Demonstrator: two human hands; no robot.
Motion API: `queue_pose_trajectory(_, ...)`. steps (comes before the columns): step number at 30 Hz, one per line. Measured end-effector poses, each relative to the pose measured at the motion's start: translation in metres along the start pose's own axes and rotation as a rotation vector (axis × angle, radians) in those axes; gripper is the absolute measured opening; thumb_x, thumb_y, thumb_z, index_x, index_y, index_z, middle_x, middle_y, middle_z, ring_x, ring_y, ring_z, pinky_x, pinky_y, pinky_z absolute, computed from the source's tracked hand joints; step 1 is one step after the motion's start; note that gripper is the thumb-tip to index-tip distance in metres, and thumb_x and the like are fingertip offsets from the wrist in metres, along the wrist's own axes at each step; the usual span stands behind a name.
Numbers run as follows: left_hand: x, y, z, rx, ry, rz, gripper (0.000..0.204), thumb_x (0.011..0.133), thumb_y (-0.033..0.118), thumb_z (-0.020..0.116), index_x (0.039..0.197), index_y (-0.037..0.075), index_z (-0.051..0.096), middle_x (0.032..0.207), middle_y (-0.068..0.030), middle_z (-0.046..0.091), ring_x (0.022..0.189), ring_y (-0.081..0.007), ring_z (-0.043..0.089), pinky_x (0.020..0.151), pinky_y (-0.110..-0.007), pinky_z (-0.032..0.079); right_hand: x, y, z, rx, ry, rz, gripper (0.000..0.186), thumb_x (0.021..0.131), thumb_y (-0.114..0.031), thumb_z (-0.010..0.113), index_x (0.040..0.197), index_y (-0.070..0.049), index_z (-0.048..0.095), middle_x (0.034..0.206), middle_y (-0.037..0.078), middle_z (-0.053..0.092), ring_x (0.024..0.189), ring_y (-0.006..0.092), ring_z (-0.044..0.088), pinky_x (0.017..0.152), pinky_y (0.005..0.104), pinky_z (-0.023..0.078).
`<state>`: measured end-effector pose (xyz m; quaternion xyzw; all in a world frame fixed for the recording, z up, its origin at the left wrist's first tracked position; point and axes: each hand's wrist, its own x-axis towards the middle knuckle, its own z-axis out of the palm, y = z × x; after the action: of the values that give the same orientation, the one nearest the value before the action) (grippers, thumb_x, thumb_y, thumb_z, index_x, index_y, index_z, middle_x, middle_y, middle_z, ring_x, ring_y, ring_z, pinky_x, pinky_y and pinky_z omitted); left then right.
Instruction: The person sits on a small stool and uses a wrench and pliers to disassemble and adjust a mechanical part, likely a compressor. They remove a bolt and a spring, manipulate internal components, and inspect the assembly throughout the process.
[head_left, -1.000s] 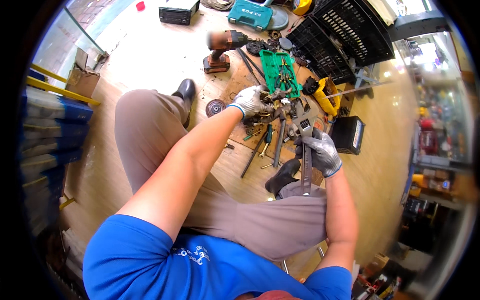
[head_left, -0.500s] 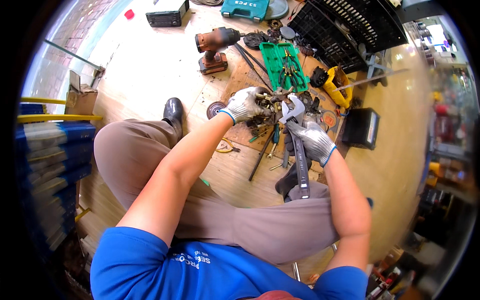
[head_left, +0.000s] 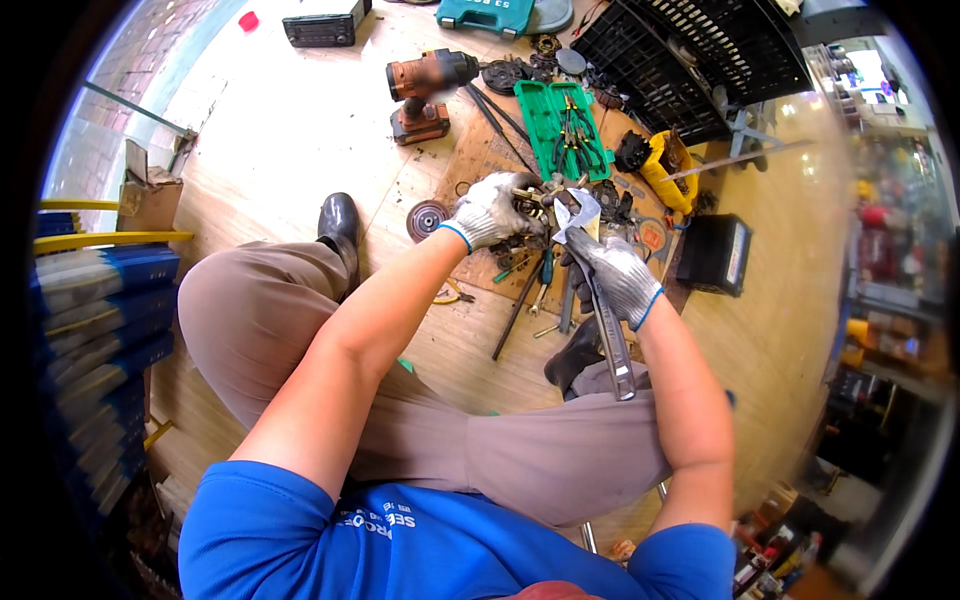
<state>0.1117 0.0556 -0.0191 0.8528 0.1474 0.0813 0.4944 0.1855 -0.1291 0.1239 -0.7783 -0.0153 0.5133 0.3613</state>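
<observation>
My left hand (head_left: 492, 210), in a white knit glove with a grey palm, is closed on a dark metal part with brassy bits (head_left: 530, 222); its exact kind I cannot make out. In my gloved right hand (head_left: 618, 272) is a large adjustable wrench (head_left: 606, 322), its handle slanting down toward my right knee. The silver jaw head reaches the right side of the metal part; whether it grips the part is hidden. Just below my hands lie a screwdriver (head_left: 547, 268) and a dark rod (head_left: 515, 318).
A cordless impact driver (head_left: 420, 90) stands beyond my left hand. Ahead lie a green case of pliers (head_left: 548, 125), black crates (head_left: 660, 75) and a yellow container (head_left: 668, 172). At right sits a black box (head_left: 714, 254); yellow-handled pliers (head_left: 455, 293) lie nearer me.
The wrench has turned slightly, its handle end swinging to the right. My left hand keeps its hold on the metal part. The whole view has shifted a little.
</observation>
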Motion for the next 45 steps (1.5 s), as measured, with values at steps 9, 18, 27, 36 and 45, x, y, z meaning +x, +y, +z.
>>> queue_pose_trajectory(9,0.002,0.006,0.003,-0.012,-0.006,-0.042,0.057,0.069,0.041,0.084,0.116,0.014,0.065,0.105,-0.0148,0.070,0.098,-0.0315,0.068,0.087,-0.041,0.055,0.008,0.006,0.011,0.046,0.057,0.001,0.059,0.090,-0.063,0.060,0.075,-0.006,0.059,0.058,0.004,0.056,0.043,0.0157,0.052,0.040,0.0314,0.043)
queue_pose_trajectory(18,0.002,0.003,0.014,0.058,0.083,-0.072,0.046,0.074,0.040,0.081,0.105,0.009,0.067,0.097,-0.0168,0.071,0.092,-0.0334,0.070,0.081,-0.042,0.056,0.007,0.003,0.012,0.170,-0.015,0.064,0.055,0.091,-0.061,0.060,0.084,-0.006,0.062,0.061,0.003,0.057,0.045,0.0137,0.053,0.042,0.0296,0.044)
queue_pose_trajectory(27,-0.002,0.005,0.036,0.033,0.226,-0.133,0.045,0.071,0.038,0.081,0.104,0.009,0.069,0.097,-0.0171,0.072,0.091,-0.0349,0.070,0.081,-0.042,0.056,0.018,0.020,0.060,0.534,0.071,0.013,0.050,0.093,-0.061,0.056,0.092,-0.011,0.060,0.062,-0.001,0.054,0.048,0.0139,0.053,0.043,0.0335,0.048)
queue_pose_trajectory(36,-0.002,-0.004,0.037,0.029,0.164,-0.103,0.045,0.076,0.037,0.078,0.107,0.007,0.064,0.099,-0.0190,0.071,0.094,-0.0363,0.069,0.081,-0.043,0.055,0.013,0.014,0.078,0.648,0.079,-0.047,0.047,0.095,-0.055,0.057,0.091,-0.009,0.058,0.064,0.004,0.056,0.049,0.0190,0.056,0.047,0.0394,0.053)
queue_pose_trajectory(45,-0.002,0.010,0.020,0.016,0.011,-0.141,0.057,0.071,0.044,0.085,0.112,0.011,0.066,0.103,-0.0119,0.073,0.095,-0.0240,0.070,0.085,-0.036,0.056,-0.019,0.027,-0.009,0.084,0.066,-0.154,0.036,0.094,-0.038,0.066,0.096,-0.001,0.061,0.075,0.009,0.067,0.058,0.0170,0.063,0.051,0.0323,0.053)
